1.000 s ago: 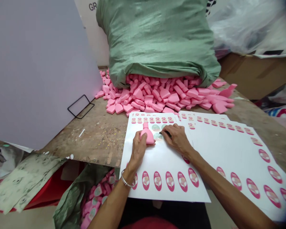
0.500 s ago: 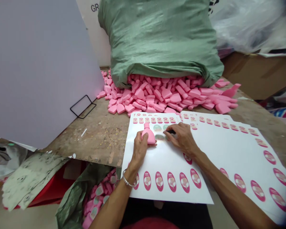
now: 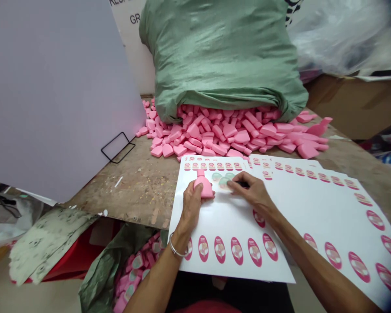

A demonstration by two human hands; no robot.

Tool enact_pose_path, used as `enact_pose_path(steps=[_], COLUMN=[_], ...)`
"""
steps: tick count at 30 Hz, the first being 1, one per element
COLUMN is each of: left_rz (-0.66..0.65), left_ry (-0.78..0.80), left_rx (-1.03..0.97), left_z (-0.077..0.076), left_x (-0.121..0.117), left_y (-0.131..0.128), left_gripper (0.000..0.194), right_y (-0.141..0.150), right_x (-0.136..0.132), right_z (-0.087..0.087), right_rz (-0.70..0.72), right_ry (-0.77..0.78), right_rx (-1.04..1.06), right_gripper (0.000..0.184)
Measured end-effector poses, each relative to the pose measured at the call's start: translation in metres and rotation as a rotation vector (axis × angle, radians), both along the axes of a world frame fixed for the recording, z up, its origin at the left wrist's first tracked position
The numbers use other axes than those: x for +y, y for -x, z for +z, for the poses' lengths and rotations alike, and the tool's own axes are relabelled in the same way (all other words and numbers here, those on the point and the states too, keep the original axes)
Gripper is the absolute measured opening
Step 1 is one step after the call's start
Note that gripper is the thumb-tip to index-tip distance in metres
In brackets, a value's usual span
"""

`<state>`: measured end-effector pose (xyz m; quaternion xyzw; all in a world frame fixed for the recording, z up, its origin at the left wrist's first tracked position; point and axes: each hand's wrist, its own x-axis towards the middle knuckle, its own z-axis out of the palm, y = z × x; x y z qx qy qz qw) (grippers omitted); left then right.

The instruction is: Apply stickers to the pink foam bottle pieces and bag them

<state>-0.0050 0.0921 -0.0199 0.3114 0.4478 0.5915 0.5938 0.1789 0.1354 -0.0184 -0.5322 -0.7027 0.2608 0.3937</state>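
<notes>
My left hand [image 3: 193,200] is closed round a small flat pink bottle [image 3: 203,186], its neck pointing away from me, over a white sticker sheet [image 3: 215,217]. Just to the right, my right hand [image 3: 252,191] pinches the edge of a pale green round sticker [image 3: 224,181], which looks lifted off the sheet. A thin black tool [image 3: 243,184] is also tucked in those fingers; its kind is not clear. Other green stickers [image 3: 216,176] lie behind it on the sheet. Pink oval labels [image 3: 220,249] line the sheet's near edge.
A green sack [image 3: 224,52] spills a heap of pink bottles [image 3: 211,139] at the back of the wooden table [image 3: 133,187]. More sticker sheets [image 3: 299,204] fan out rightwards. A black wire stand [image 3: 117,148] is at left. Below the edge, another sack holds labelled bottles [image 3: 137,265].
The green sticker under my right fingers has come up from the sheet and shifted slightly up and right with the hand. My left hand keeps hold of the bottle.
</notes>
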Motion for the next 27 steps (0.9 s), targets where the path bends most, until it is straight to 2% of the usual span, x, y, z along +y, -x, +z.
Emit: enact_pose_path(steps=[2, 5, 8, 13, 27], left_rz=[-0.022, -0.033, -0.076, -0.130, -0.138], left_ry=[0.007, 0.045, 0.054, 0.043, 0.025], left_rx=[-0.091, -0.227, -0.278, -0.252, -0.266], left_z=[0.004, 0.013, 0.024, 0.034, 0.038], left_x=[-0.001, -0.003, -0.008, -0.016, -0.022], left_y=[0.000, 0.001, 0.002, 0.004, 0.004], left_gripper=[0.037, 0.042, 0.046, 0.049, 0.041], right_y=[0.002, 0.015, 0.031, 0.041, 0.045], right_x=[-0.005, -0.018, -0.029, -0.034, -0.034], right_z=[0.012, 0.032, 0.043, 0.045, 0.048], right_rz=[-0.022, -0.018, 0.015, 0.044, 0.060], right_ry=[0.029, -0.021, -0.067, -0.166, -0.379], right_rx=[0.092, 0.081, 0.053, -0.025, -0.255], right_gripper=[0.032, 0.027, 0.022, 0.023, 0.018])
